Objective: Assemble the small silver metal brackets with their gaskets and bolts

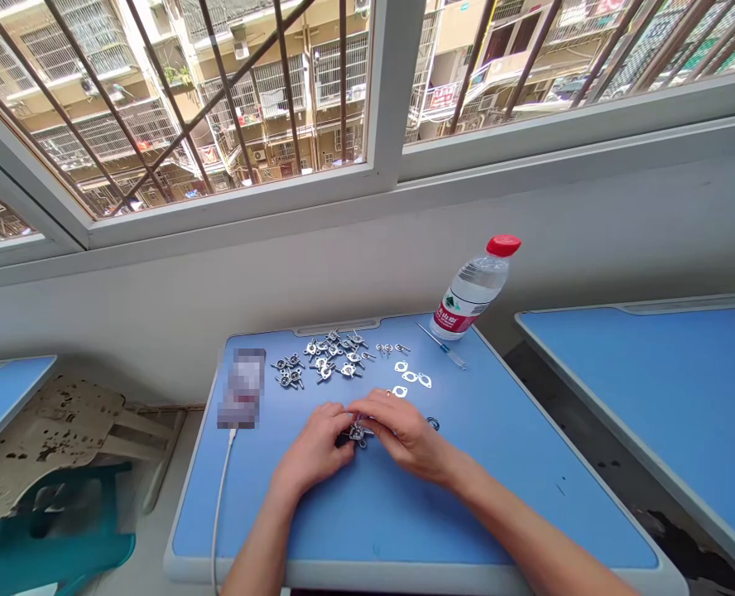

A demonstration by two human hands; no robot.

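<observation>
Both my hands meet at the middle of a small blue desk point(467, 513). My left hand point(314, 451) and my right hand point(405, 432) pinch one small metal fitting point(358, 433) between their fingertips, just above the desktop. Behind them lies a cluster of several similar metal fittings point(327, 360). A few flat white gaskets point(410, 377) lie to the right of that cluster. A small dark ring point(433, 424) sits beside my right hand.
A water bottle with a red cap point(474, 290) stands at the desk's back right, a thin screwdriver point(442, 346) beside it. A phone point(242, 387) with a white cable point(220, 497) lies at the left. Another blue desk point(671, 372) is to the right, a teal stool point(50, 538) at lower left.
</observation>
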